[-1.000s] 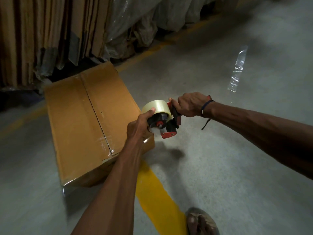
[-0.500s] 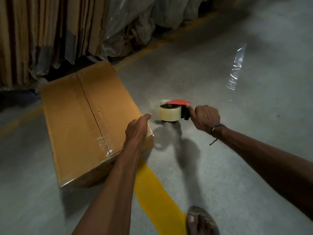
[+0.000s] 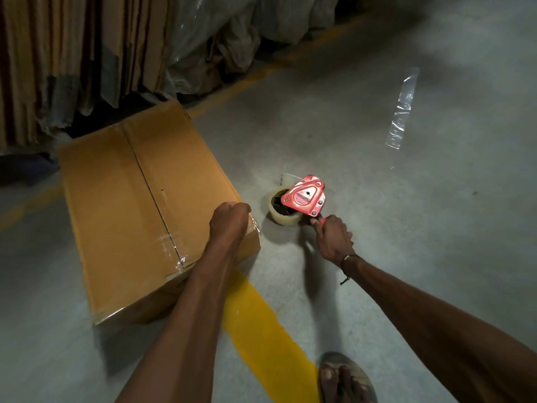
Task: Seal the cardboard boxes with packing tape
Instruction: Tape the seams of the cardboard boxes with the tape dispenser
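Note:
A closed cardboard box (image 3: pixel 122 205) lies on the concrete floor, with clear tape across the near end of its centre seam. My left hand (image 3: pixel 229 222) sits on the box's near right corner, its fingers curled over the edge where a bit of tape shines. Just right of the box, a red tape dispenser (image 3: pixel 303 196) with a clear tape roll (image 3: pixel 283 218) lies on its side, low against the floor. My right hand (image 3: pixel 332 239) grips its handle.
Flattened cardboard sheets (image 3: pixel 58 53) and plastic-wrapped bundles (image 3: pixel 220 39) stand along the back. A loose strip of clear tape (image 3: pixel 402 112) lies on the floor at right. A yellow floor line (image 3: pixel 261 330) runs toward my sandalled foot (image 3: pixel 345 379).
My right hand has carried the dispenser away from my left hand and down to the floor, turning it on its side. My left hand let go of the roll and settled on the box corner.

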Available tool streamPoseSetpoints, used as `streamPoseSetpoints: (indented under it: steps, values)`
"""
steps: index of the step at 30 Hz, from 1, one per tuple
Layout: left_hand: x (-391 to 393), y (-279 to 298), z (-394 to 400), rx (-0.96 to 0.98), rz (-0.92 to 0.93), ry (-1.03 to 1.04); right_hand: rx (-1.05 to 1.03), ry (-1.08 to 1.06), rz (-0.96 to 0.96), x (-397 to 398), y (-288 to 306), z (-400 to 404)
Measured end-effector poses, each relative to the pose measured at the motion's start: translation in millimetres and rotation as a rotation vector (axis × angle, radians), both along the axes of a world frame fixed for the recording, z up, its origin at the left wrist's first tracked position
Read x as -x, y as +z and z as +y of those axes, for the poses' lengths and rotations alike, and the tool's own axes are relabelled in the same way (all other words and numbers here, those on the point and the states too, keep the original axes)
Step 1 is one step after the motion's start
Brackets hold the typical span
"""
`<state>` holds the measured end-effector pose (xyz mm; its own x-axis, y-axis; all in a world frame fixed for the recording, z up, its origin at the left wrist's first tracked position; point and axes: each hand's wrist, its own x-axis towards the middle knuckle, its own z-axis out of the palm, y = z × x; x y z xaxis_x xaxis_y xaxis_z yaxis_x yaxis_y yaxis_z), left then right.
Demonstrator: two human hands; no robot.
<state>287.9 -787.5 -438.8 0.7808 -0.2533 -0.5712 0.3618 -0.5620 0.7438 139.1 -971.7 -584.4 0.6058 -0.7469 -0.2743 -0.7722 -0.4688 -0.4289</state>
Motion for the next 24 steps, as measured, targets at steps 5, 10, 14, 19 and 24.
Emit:
streamPoseSetpoints:
  steps: [5, 10, 14, 19, 24]
  values:
    - [-5.3, -1.9, -1.5, -0.035, 0.004, 0.015, -0.006, 0.021, -0.163, 0.5, 0.3, -1.9]
    - [-12.3, 5.2, 2.5, -0.070, 0.075, 0.000, 0.174, 0.105, -0.515, -18.8, 32.9, 10.2]
    - [-20.6, 8.0, 10.2, -0.042, 0.171, -0.005, -0.190, 0.143, -0.678, -41.0, 33.4, 39.7]
    - [-22.1, 7.3, 11.8, -0.028, 0.198, -0.015, -0.812, -0.264, -0.690, -68.1, 44.1, 80.7]
    - [-22.7, 1.3, 7.9, -0.066, 0.115, -0.072, -1.185, -0.322, -0.575, -80.2, 49.4, 107.4]
